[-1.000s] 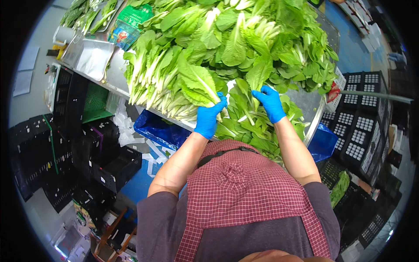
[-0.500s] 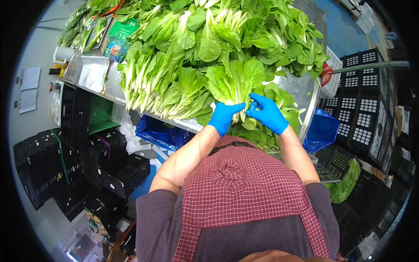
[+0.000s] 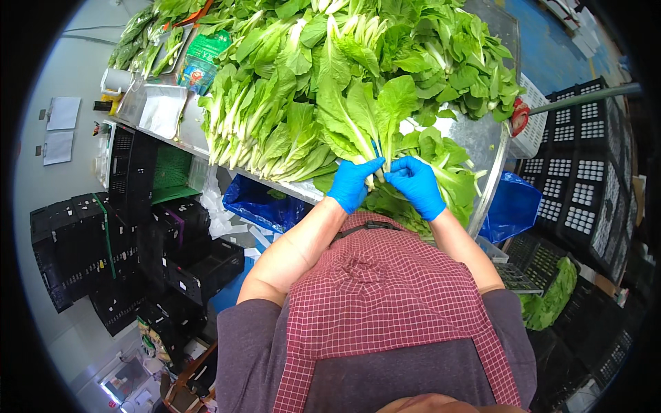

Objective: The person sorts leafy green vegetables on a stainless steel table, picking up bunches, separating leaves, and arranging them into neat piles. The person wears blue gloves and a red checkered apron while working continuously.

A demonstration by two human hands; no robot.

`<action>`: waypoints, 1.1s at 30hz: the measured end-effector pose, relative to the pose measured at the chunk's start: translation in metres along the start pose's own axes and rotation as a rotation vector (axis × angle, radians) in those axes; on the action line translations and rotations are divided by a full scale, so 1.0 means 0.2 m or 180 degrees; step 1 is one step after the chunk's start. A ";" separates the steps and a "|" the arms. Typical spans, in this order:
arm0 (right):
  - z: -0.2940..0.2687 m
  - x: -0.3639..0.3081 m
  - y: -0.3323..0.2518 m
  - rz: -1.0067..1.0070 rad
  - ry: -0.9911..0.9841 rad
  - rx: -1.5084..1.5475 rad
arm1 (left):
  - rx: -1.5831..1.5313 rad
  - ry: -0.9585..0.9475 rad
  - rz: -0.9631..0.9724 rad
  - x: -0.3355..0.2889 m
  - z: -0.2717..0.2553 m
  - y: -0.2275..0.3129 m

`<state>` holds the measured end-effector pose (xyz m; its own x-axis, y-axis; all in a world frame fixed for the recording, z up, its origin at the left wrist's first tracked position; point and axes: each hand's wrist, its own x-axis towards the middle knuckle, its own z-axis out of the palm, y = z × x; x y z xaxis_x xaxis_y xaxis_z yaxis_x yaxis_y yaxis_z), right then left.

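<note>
Left hand point(image 3: 351, 184) and right hand point(image 3: 417, 188) came together by the near edge of the tabletop point(image 3: 483, 134), both pinching greens point(image 3: 352, 132), likely one bunch now

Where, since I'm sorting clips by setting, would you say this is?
Probably a produce packing room: leafy greens heaped on a metal table, with black crates stacked nearby.
</note>
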<state>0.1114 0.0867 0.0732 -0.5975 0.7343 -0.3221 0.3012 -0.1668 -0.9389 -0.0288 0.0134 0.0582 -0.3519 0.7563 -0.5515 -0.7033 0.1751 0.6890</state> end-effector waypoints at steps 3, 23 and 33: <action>0.03 -0.06 -0.12 -0.0057 0.0061 -0.0884 | 0.0368 -0.0424 0.0036 -0.05 0.02 0.02; -0.11 -0.07 -0.05 -0.1517 0.0972 -0.2534 | -0.0084 0.0248 0.0720 -0.06 -0.36 0.43; 0.13 0.29 -0.36 -0.1160 0.0104 -0.1906 | 0.4951 0.2162 0.1130 0.32 -1.38 1.06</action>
<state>0.0353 0.1245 0.1196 -0.7184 0.6955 0.0131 0.4491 0.4780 -0.7549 -0.3716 -0.0750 0.0381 -0.8083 0.5824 -0.0869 0.5204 0.7756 0.3572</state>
